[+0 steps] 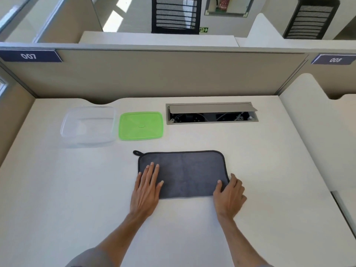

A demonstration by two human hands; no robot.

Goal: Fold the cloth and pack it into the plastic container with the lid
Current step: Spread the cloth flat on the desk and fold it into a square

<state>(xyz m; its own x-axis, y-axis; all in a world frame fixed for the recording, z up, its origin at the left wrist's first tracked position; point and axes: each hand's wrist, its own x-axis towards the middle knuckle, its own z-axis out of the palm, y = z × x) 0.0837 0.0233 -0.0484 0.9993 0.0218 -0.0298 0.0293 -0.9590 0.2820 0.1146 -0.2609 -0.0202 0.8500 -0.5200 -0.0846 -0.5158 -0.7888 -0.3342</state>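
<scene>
A dark grey cloth [185,173] with black edging and a small hanging loop at its far left corner lies flat on the white desk [77,189], folded into a rectangle. My left hand [147,189] rests flat on the cloth's left end, fingers spread. My right hand [229,195] grips the cloth's near right corner, thumb on top and fingers curled at its edge. Further back on the left stands a clear plastic container [88,127], empty and uncovered. Its green lid [141,125] lies flat on the desk just to the right of it.
An open cable hatch [211,113] is set into the desk at the back right. A beige partition wall [154,74] closes off the far side, and lower dividers stand at both sides. Office chairs show beyond the partition.
</scene>
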